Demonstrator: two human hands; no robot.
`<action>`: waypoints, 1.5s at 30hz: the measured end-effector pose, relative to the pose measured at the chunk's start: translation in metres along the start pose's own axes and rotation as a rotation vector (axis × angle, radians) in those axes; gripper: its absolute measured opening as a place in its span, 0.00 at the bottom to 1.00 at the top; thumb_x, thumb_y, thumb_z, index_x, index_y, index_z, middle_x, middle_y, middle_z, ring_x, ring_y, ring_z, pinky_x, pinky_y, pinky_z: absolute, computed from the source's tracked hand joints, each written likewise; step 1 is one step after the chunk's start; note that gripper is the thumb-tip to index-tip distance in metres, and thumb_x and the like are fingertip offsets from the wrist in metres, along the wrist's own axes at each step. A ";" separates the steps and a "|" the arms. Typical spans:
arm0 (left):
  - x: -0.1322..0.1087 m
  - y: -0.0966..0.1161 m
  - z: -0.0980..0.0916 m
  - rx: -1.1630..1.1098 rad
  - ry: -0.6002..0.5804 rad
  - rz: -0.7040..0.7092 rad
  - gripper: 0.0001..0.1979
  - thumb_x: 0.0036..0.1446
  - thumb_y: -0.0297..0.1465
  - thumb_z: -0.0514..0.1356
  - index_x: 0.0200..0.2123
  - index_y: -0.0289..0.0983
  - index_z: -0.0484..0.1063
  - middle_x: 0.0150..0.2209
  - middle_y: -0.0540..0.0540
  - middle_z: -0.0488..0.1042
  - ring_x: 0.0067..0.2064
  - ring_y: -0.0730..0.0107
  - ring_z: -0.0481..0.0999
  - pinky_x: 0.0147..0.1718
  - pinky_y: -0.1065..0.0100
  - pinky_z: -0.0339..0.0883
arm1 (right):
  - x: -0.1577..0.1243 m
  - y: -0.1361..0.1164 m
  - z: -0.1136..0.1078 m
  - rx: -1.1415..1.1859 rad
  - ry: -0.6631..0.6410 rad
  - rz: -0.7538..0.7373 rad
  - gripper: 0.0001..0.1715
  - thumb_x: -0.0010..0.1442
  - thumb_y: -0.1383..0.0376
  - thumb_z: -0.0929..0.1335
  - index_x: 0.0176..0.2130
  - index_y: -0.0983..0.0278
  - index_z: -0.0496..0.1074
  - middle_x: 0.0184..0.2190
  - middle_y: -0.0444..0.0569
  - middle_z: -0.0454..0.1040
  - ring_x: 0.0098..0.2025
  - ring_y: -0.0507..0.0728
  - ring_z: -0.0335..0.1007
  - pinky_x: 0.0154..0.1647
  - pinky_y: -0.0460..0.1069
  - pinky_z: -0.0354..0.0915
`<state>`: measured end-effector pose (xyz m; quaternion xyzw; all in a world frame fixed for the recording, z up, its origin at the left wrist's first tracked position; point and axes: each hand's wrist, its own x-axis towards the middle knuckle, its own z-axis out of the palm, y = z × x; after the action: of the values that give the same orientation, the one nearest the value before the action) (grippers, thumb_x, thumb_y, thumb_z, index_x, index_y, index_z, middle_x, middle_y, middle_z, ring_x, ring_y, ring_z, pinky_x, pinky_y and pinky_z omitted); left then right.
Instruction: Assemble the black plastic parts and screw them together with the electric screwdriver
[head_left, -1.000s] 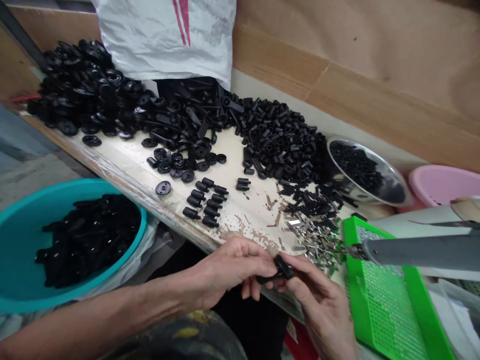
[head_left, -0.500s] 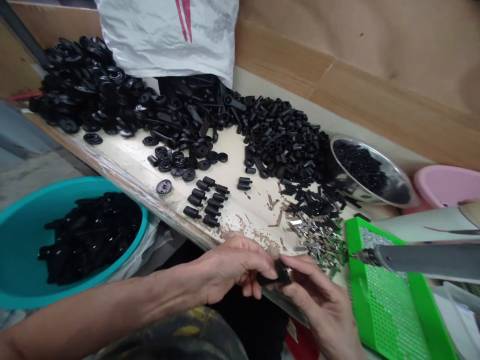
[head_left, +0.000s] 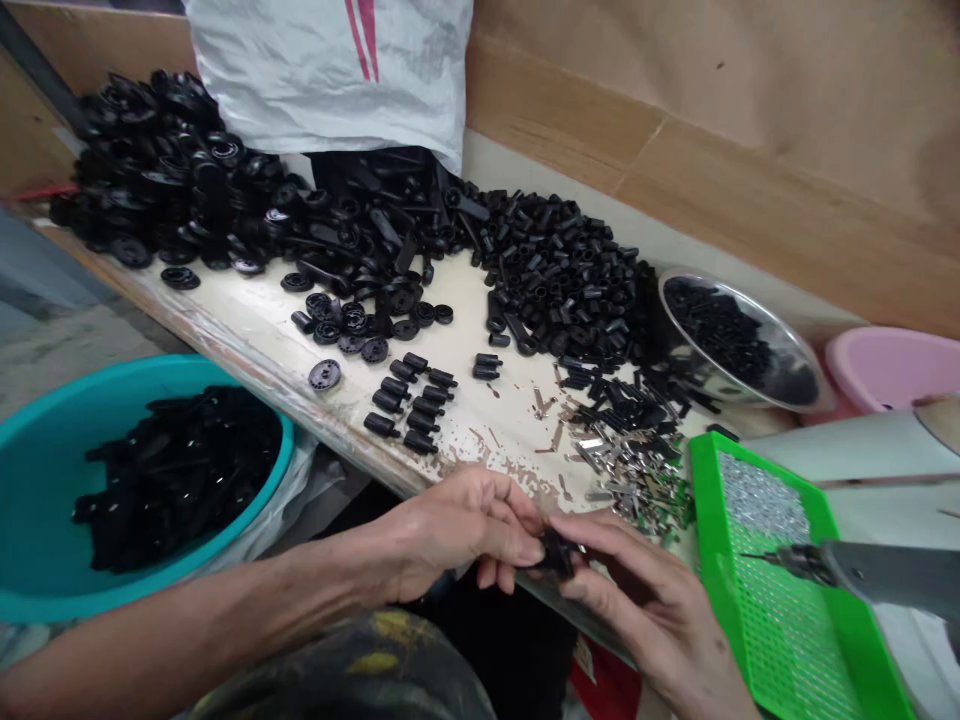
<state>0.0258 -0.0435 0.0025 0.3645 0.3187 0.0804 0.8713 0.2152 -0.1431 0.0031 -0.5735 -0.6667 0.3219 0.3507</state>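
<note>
Pale flat worktop (head_left: 469,310): heaped with black plastic parts (head_left: 562,265).
Brown wood-grain wall panel (head_left: 562,120): behind worktop.
Left hand (head_left: 465,525), right hand (head_left: 652,590): nearly closed, pinching small black plastic piece (head_left: 556,556).

From my remote seat I see a bare left hand (head_left: 457,530), right hand (head_left: 652,610) and left forearm (head_left: 247,620). Below the surface's (head_left: 457,310) near edge, I make out a dark garment (head_left: 337,670) with mustard-yellow blotches, rounded in outline, beside plain black cloth (head_left: 517,650).
</note>
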 end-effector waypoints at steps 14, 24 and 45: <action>-0.001 -0.011 -0.004 -0.113 -0.069 0.033 0.10 0.43 0.25 0.66 0.33 0.31 0.73 0.25 0.48 0.74 0.20 0.80 0.67 0.19 0.77 0.57 | 0.003 -0.003 -0.006 -0.014 -0.026 -0.081 0.21 0.58 0.68 0.71 0.50 0.51 0.72 0.42 0.42 0.77 0.44 0.51 0.74 0.45 0.42 0.69; 0.001 -0.016 -0.012 -0.224 -0.258 -0.045 0.07 0.50 0.30 0.63 0.31 0.31 0.72 0.26 0.43 0.76 0.18 0.80 0.68 0.16 0.79 0.59 | 0.006 -0.006 -0.004 -0.006 -0.049 -0.128 0.21 0.58 0.69 0.71 0.50 0.53 0.72 0.38 0.43 0.77 0.39 0.50 0.75 0.40 0.41 0.70; -0.007 -0.021 -0.006 0.017 0.039 0.301 0.15 0.56 0.36 0.62 0.43 0.32 0.72 0.32 0.46 0.71 0.28 0.76 0.68 0.26 0.73 0.63 | 0.013 -0.021 0.029 -0.204 0.170 -0.093 0.24 0.60 0.73 0.67 0.54 0.57 0.66 0.40 0.45 0.74 0.38 0.49 0.72 0.41 0.42 0.70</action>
<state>0.0143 -0.0579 -0.0113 0.4137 0.2781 0.2143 0.8400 0.1782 -0.1334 0.0057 -0.5997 -0.6897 0.1862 0.3605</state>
